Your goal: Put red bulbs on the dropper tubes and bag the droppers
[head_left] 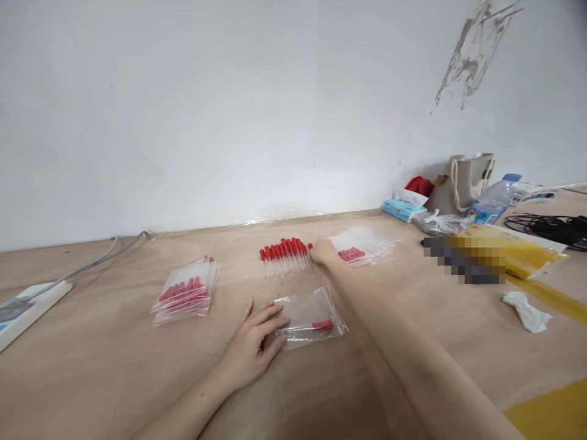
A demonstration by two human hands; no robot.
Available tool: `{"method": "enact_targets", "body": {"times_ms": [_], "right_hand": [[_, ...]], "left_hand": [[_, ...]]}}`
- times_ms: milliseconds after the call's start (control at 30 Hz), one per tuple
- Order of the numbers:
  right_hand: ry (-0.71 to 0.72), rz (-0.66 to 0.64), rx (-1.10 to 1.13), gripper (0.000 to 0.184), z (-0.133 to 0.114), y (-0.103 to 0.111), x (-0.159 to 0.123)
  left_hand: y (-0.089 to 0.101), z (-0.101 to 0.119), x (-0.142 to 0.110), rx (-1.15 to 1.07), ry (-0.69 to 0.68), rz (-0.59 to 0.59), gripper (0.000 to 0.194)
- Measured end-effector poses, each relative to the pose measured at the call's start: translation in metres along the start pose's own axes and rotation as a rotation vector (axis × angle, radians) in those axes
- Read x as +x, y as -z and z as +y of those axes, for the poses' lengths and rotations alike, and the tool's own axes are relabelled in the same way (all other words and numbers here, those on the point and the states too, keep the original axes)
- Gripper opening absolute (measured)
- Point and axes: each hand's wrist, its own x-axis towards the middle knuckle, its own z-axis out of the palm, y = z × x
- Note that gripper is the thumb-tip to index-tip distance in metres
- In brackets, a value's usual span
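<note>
My left hand (pixel 257 339) lies with fingers spread on the left edge of a clear zip bag (pixel 305 308). Inside that bag is one dropper with a red rubber bulb (pixel 323 325). Beyond it, a row of glass droppers (pixel 284 250) with red bulbs lies side by side. At the row's right end, my right hand (pixel 323 251) has its fingers closed at a red-bulbed dropper (pixel 310 246); the fingertips are partly hidden. Just right of that hand is a pile of clear zip bags (pixel 367 241), with pink-red bulbs showing at its left.
Filled zip bags of droppers (pixel 186 293) are stacked at the left, near a power strip (pixel 36 311) with a grey cable. Along the right stand a tissue pack (pixel 403 206), a tote bag (pixel 463 183), a plastic bottle (pixel 495 198), a yellow package (pixel 513 247) and a crumpled tissue (pixel 527 311).
</note>
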Motion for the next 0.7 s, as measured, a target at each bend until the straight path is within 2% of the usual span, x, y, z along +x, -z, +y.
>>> {"method": "enact_targets", "body": {"times_ms": [100, 167, 267, 367, 400, 467, 500, 567, 633, 700], "right_hand": [[-0.008, -0.032, 0.064, 0.031, 0.0, -0.002, 0.003], [0.002, -0.04, 0.117, 0.029, 0.003, 0.004, -0.001], [0.037, -0.057, 0.228, 0.016, 0.016, 0.025, -0.017], [0.071, -0.086, 0.375, 0.024, 0.043, 0.049, -0.045], [0.089, -0.106, 0.463, 0.026, 0.053, 0.055, -0.057], [0.068, -0.163, 0.936, 0.026, 0.072, 0.059, -0.082], [0.044, -0.126, 1.08, 0.026, 0.079, 0.058, -0.093], [-0.001, 0.026, 1.222, 0.029, 0.089, 0.053, -0.113], [-0.036, 0.143, 1.271, 0.037, 0.092, 0.047, -0.126], [-0.043, 0.183, 1.294, 0.044, 0.09, 0.042, -0.132]], "left_hand": [[-0.001, 0.001, -0.001, 0.013, -0.022, 0.017, 0.03], [-0.001, 0.001, -0.002, 0.031, -0.039, 0.02, 0.031], [-0.002, 0.001, -0.002, 0.043, -0.038, 0.008, 0.032], [-0.002, 0.001, -0.002, 0.038, -0.026, 0.001, 0.032], [-0.002, 0.0, -0.002, 0.035, -0.024, 0.001, 0.032], [-0.001, 0.001, -0.001, 0.028, -0.019, -0.004, 0.032], [0.0, 0.001, 0.0, 0.025, -0.015, -0.007, 0.032], [0.0, 0.001, 0.0, 0.025, -0.006, -0.016, 0.032], [0.001, 0.002, 0.0, 0.028, 0.001, -0.024, 0.032], [0.001, 0.002, 0.0, 0.033, 0.004, -0.034, 0.032]]}}
